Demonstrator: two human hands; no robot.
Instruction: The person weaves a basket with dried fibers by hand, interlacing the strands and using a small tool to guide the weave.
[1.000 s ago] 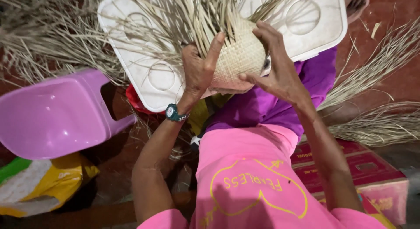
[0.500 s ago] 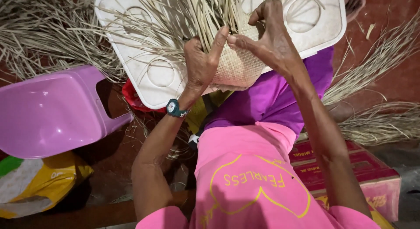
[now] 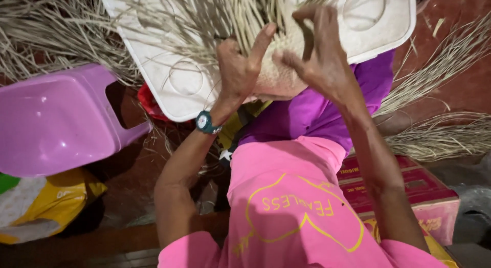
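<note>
A small pale woven straw piece (image 3: 279,73) rests on a white plastic board (image 3: 174,78) across my lap, with loose straw strands (image 3: 240,12) fanning up from it. My left hand (image 3: 240,68), a teal watch at its wrist, grips the woven piece from the left, thumb raised. My right hand (image 3: 317,53) sits over the piece's right side, its fingers curled and pinching strands at the top. Both hands touch the weave.
A pink plastic stool (image 3: 56,124) lies tipped at the left, above a yellow and white sack (image 3: 46,206). Heaps of dry straw (image 3: 51,37) lie at top left, and more straw (image 3: 445,135) at the right. A red cardboard box (image 3: 409,191) sits beside my right leg.
My right hand has risen from the woven piece's side to its top and now pinches strands. The view has shifted closer; the left hand keeps its grip.
</note>
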